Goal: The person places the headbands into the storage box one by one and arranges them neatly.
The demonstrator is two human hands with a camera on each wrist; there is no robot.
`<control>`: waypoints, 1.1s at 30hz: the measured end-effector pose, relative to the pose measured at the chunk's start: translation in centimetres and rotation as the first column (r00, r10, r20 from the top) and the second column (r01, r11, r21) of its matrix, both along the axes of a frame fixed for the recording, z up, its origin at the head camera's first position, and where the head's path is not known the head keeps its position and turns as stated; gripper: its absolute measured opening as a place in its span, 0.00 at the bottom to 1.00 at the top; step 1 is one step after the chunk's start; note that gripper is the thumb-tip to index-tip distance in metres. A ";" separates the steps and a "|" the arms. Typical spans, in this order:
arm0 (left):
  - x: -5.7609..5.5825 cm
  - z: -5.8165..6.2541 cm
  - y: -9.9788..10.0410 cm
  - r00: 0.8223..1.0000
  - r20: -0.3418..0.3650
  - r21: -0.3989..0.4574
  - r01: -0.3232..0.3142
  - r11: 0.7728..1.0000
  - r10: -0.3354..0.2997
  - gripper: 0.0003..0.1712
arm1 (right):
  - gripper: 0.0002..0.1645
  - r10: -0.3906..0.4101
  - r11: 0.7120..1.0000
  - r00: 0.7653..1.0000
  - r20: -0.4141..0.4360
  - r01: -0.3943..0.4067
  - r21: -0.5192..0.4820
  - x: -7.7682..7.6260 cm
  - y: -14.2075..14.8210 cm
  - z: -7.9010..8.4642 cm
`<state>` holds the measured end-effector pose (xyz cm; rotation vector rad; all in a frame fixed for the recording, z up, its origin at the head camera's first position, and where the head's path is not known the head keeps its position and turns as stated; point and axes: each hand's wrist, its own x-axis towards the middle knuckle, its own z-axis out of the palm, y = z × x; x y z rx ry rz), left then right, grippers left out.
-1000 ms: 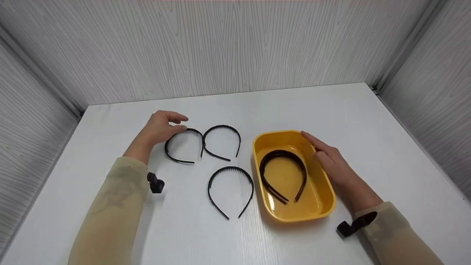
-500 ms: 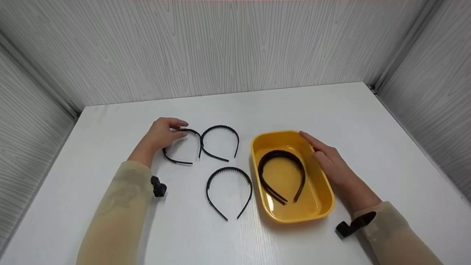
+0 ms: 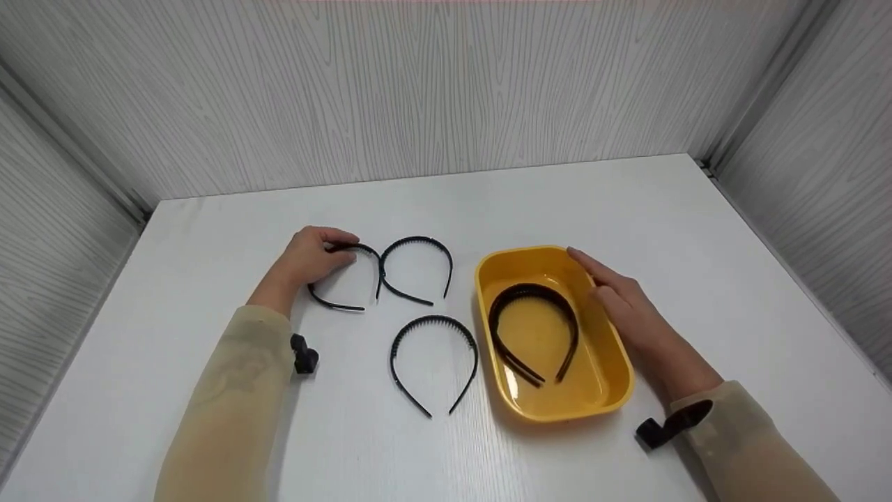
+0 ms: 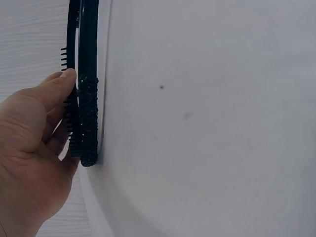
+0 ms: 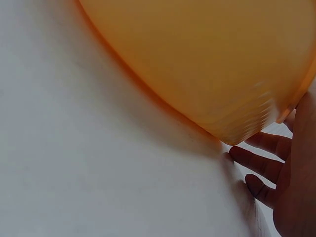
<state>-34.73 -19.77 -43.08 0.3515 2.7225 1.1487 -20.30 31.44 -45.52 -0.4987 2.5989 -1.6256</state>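
Toward the left of the table, my left hand [image 3: 313,258] pinches a black toothed headband [image 3: 333,307] by its upper arc, thumb in front and fingers behind. In the left wrist view the thumb presses on the headband [image 4: 72,111] near its comb teeth. A second headband [image 3: 451,268] lies against its right side, and a third headband [image 3: 476,355] lies nearer the front. My right hand [image 3: 634,314] rests along the outer right side of a yellow plastic bin [image 3: 620,369], its fingers extended by the far corner. Dark headbands [image 3: 575,328] lie overlapped inside the bin.
All of this stands on a white table [image 3: 334,432]. Grey wood-patterned panels [image 3: 418,90] rise behind it and at both sides. A small black device [image 3: 304,355] is strapped at the left cuff, and another black device [image 3: 662,427] at the right.
My left hand has come down slightly onto the leftmost headband, and its fingers have closed on the arc. The right hand and the bin have stayed in place.
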 end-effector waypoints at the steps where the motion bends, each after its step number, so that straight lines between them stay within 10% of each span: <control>1: 0.0 -0.1 0.0 1.000 -0.002 -0.001 -0.002 1.000 0.002 0.19 | 0.41 0.003 1.000 1.000 -0.008 -0.003 0.004 0.0 0.0 0.0; 33: -0.1 -0.4 0.5 0.996 -0.061 -0.026 -0.063 0.998 0.062 0.14 | 0.38 0.013 1.000 0.999 -0.044 -0.013 0.012 -0.1 0.2 0.0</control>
